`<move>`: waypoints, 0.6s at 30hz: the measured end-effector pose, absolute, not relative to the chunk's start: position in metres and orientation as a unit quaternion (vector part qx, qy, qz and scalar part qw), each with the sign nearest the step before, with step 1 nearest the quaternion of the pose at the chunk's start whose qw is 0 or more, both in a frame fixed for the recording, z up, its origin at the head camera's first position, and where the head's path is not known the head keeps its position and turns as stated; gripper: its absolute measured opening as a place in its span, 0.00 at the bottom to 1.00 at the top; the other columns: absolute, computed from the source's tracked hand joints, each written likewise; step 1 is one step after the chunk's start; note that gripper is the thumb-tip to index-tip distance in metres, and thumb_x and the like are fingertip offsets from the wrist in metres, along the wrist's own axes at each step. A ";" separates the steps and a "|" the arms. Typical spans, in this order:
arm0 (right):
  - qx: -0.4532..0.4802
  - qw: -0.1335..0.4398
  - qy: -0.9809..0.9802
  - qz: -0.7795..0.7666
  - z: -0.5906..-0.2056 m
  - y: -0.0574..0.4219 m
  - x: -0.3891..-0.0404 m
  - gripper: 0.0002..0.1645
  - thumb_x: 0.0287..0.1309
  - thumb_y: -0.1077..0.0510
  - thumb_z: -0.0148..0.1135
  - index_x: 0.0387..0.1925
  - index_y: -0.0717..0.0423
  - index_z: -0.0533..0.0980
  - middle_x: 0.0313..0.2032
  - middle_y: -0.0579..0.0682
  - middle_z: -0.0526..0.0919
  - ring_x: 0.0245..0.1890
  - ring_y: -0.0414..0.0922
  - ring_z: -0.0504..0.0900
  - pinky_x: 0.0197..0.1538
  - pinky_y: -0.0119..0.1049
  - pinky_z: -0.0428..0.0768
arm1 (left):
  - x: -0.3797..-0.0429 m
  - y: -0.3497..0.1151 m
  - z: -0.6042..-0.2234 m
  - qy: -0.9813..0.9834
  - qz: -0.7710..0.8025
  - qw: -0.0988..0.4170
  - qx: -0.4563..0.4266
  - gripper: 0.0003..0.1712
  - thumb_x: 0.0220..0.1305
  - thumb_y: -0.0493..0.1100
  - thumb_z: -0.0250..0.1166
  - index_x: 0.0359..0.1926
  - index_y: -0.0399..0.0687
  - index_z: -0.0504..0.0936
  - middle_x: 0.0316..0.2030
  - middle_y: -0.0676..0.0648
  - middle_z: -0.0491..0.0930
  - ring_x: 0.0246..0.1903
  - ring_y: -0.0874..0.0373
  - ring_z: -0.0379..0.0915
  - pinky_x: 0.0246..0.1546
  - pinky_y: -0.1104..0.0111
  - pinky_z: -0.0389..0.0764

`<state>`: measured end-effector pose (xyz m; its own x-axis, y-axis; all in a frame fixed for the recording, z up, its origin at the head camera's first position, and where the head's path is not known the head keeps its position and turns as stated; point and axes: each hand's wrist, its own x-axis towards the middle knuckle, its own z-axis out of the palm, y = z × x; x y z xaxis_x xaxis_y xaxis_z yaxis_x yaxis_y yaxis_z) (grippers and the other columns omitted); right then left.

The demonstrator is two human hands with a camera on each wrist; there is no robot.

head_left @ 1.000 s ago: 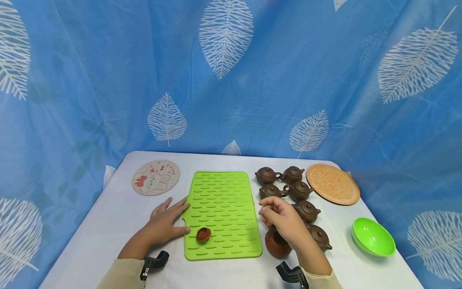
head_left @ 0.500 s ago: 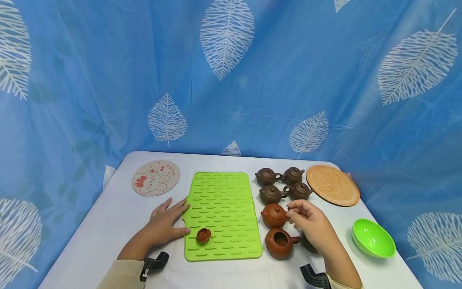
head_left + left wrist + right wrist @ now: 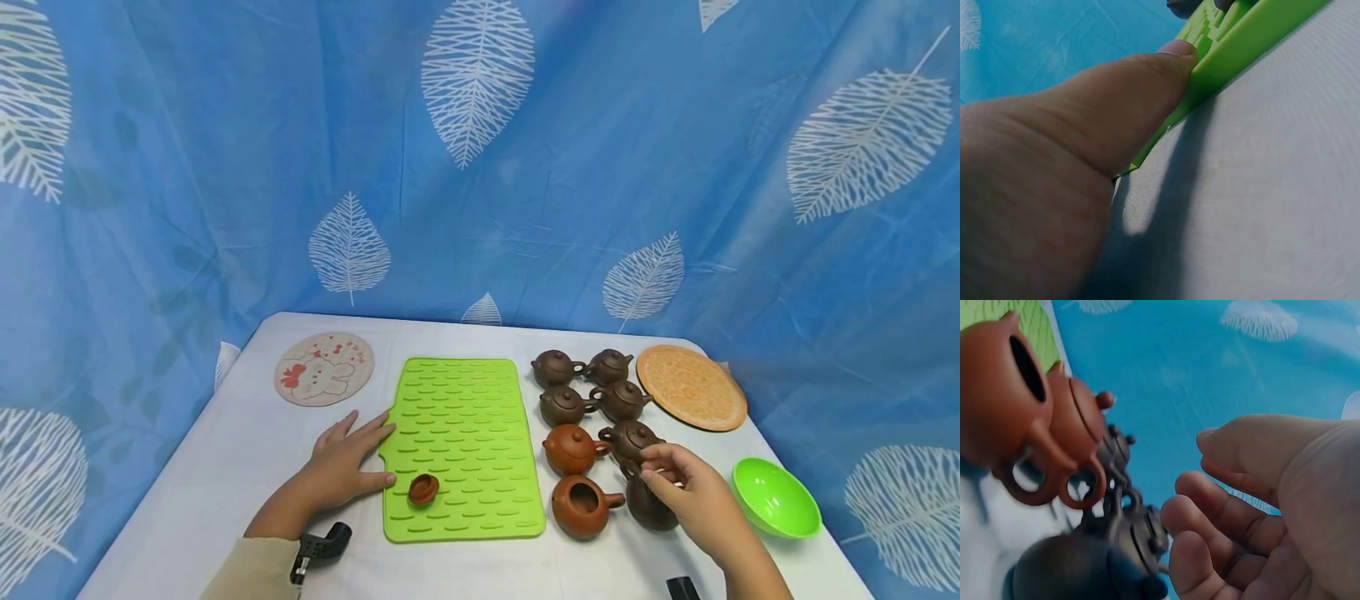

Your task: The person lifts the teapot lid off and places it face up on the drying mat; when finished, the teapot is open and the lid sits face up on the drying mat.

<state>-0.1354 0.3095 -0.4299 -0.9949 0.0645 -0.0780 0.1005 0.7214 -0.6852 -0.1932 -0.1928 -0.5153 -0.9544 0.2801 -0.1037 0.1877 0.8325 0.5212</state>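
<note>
My left hand (image 3: 341, 467) lies with spread fingers at the left edge of a light green mat (image 3: 468, 442); in the left wrist view its thumb (image 3: 1147, 78) touches the mat's rim. A small reddish-brown teapot lid (image 3: 423, 489) lies on the mat. To the mat's right stands a lidless reddish-brown teapot (image 3: 581, 525), with a lidded reddish one (image 3: 570, 452) behind it. My right hand (image 3: 701, 504) hovers by the frontmost dark brown teapot (image 3: 648, 508), partly covering it. Its fingers are loosely bent, and the right wrist view has nothing between them.
Several more dark brown teapots (image 3: 564, 405) stand in two columns behind. A round orange-tan mat (image 3: 693, 387) lies at the back right, a green bowl (image 3: 776, 498) at the right. At the back left is a round rabbit-print mat (image 3: 324, 369).
My right hand has moved rightward from over the reddish teapots to the frontmost dark teapot, uncovering the reddish pair. My left hand and the lid stay put.
</note>
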 end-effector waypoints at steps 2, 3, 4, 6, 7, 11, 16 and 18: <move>0.057 0.030 0.933 -0.354 -0.430 0.313 -0.134 0.20 0.70 0.54 0.68 0.59 0.55 0.79 0.49 0.50 0.88 0.45 0.42 0.82 0.39 0.33 0.82 | -0.193 -0.193 -0.515 0.953 0.262 0.089 0.123 0.53 0.57 0.71 0.73 0.79 0.58 0.67 0.83 0.53 0.55 0.82 0.33 0.33 0.76 0.33 0.37; 0.061 0.034 0.935 -0.349 -0.431 0.315 -0.133 0.21 0.69 0.53 0.68 0.60 0.55 0.79 0.49 0.50 0.88 0.46 0.44 0.82 0.39 0.33 0.82 | -0.193 -0.193 -0.515 0.953 0.263 0.090 0.123 0.53 0.57 0.71 0.73 0.79 0.58 0.67 0.83 0.52 0.55 0.82 0.33 0.33 0.76 0.33 0.37; 0.065 0.036 0.937 -0.341 -0.431 0.317 -0.133 0.21 0.69 0.53 0.69 0.60 0.55 0.79 0.50 0.50 0.88 0.47 0.44 0.82 0.39 0.34 0.82 | -0.193 -0.193 -0.515 0.952 0.264 0.090 0.123 0.54 0.57 0.71 0.73 0.79 0.57 0.68 0.83 0.52 0.55 0.82 0.33 0.33 0.76 0.32 0.37; 0.070 0.038 0.941 -0.328 -0.433 0.320 -0.133 0.22 0.68 0.52 0.69 0.60 0.54 0.79 0.50 0.50 0.87 0.48 0.46 0.82 0.38 0.34 0.82 | -0.193 -0.193 -0.515 0.953 0.263 0.091 0.123 0.54 0.57 0.71 0.73 0.79 0.57 0.67 0.83 0.52 0.55 0.82 0.32 0.33 0.76 0.32 0.37; 0.071 0.038 0.943 -0.324 -0.434 0.321 -0.133 0.23 0.68 0.51 0.70 0.61 0.54 0.79 0.51 0.50 0.87 0.48 0.46 0.82 0.38 0.34 0.81 | -0.194 -0.193 -0.515 0.953 0.262 0.090 0.123 0.54 0.57 0.71 0.73 0.79 0.57 0.68 0.83 0.52 0.55 0.82 0.32 0.34 0.76 0.32 0.37; 0.073 0.039 0.946 -0.314 -0.440 0.326 -0.134 0.25 0.67 0.49 0.71 0.60 0.53 0.79 0.50 0.50 0.87 0.46 0.45 0.81 0.36 0.34 0.80 | -0.195 -0.193 -0.515 0.955 0.257 0.086 0.121 0.53 0.57 0.71 0.73 0.79 0.58 0.68 0.82 0.52 0.55 0.82 0.33 0.34 0.76 0.32 0.38; 0.067 0.042 0.951 -0.298 -0.446 0.331 -0.136 0.21 0.67 0.51 0.70 0.57 0.54 0.81 0.49 0.51 0.86 0.42 0.44 0.79 0.35 0.34 0.78 | -0.195 -0.193 -0.515 0.954 0.259 0.088 0.122 0.54 0.57 0.71 0.73 0.79 0.57 0.67 0.82 0.52 0.55 0.82 0.32 0.34 0.76 0.32 0.37; 0.061 0.042 0.955 -0.287 -0.447 0.333 -0.136 0.19 0.67 0.53 0.70 0.56 0.53 0.82 0.49 0.52 0.85 0.42 0.44 0.79 0.36 0.35 0.78 | -0.195 -0.193 -0.515 0.953 0.262 0.090 0.122 0.54 0.57 0.71 0.73 0.79 0.57 0.67 0.82 0.52 0.55 0.82 0.32 0.33 0.76 0.32 0.37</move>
